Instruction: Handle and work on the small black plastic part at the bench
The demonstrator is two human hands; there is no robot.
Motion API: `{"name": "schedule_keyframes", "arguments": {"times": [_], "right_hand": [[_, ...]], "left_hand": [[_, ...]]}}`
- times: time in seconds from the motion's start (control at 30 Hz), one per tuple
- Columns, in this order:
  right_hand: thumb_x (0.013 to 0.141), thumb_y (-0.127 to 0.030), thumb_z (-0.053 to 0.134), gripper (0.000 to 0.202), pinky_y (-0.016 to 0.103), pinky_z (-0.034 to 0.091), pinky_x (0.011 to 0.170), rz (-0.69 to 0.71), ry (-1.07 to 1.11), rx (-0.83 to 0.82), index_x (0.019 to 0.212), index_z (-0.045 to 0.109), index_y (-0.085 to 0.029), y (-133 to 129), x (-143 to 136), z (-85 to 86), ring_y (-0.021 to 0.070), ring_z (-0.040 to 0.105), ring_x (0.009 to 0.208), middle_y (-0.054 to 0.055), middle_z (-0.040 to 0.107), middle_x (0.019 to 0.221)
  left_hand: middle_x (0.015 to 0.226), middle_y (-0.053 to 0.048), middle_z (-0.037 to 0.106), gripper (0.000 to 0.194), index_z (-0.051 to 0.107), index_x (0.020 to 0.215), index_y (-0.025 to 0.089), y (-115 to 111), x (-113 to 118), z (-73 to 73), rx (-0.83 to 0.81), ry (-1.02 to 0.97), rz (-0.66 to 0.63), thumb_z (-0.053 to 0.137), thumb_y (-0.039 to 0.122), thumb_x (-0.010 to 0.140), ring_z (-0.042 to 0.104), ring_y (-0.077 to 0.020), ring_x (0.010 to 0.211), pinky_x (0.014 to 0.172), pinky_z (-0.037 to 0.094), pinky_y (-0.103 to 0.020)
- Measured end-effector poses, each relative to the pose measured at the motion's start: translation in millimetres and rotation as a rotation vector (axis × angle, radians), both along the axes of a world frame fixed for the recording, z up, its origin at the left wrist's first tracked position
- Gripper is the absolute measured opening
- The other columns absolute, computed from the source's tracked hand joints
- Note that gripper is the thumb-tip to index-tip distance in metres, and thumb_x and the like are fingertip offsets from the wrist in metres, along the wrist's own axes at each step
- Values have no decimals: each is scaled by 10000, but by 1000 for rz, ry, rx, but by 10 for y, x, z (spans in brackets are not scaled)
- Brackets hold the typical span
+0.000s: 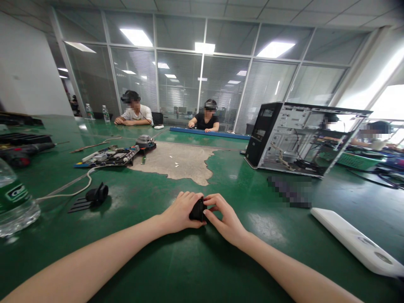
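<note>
A small black part (pixel 197 210) is held just above or on the green table (pixel 176 265), near the middle of the view. My left hand (pixel 183 212) is closed around its left side, with the fingers over the far side and the thumb on the near side. From the right, my right hand (pixel 222 216) touches the part's right edge with bent fingertips and thumb. The lower face of the part is hidden by my hands.
An open computer case (pixel 265 134) stands at the right, behind a white device (pixel 353 240). At the left are a circuit board (pixel 110 155), a black bracket (pixel 94 195) and a water bottle (pixel 15 198). Several people sit across the table.
</note>
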State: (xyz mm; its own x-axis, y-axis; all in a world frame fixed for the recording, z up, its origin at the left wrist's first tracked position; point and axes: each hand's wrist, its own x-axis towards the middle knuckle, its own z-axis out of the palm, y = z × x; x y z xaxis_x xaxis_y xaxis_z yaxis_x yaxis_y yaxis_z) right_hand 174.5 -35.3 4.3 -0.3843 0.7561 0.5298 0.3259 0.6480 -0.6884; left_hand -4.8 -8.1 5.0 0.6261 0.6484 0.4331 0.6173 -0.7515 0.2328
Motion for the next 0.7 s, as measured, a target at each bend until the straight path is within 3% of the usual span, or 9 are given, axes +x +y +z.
{"name": "schedule_keyframes", "arguments": {"times": [0.17,0.33,0.53,0.7], "right_hand": [[801,-180,496,299,327,505,775,-4,13,-102,1092,433,-212,11,-11,7,171,526,959,67,502,1037],[819,-201,485,237,324,518,753,58,9,-216,1051,434,-199,12,10,-9,153,578,863,53,548,974],[797,-182,507,153,314,493,798,0,32,-44,948,493,-199,8,4,-22,169,526,959,60,512,1020],[809,-189,488,228,318,502,773,-1,30,-146,1033,451,-202,13,-10,-3,162,545,924,61,522,1005]], "left_hand": [[1032,-55,543,593,377,1138,204,-3,6,8,-7,5,1,635,422,651,482,-237,895,765,333,-345],[1012,-58,550,590,375,1135,197,-2,-1,12,-14,14,5,631,418,652,483,-238,882,755,333,-344],[1035,-54,543,599,374,1136,204,2,2,9,-5,2,-5,643,418,645,481,-239,896,760,333,-340],[1026,-52,540,598,370,1135,198,9,3,-3,5,5,-7,635,430,652,477,-233,887,760,331,-340]]}}
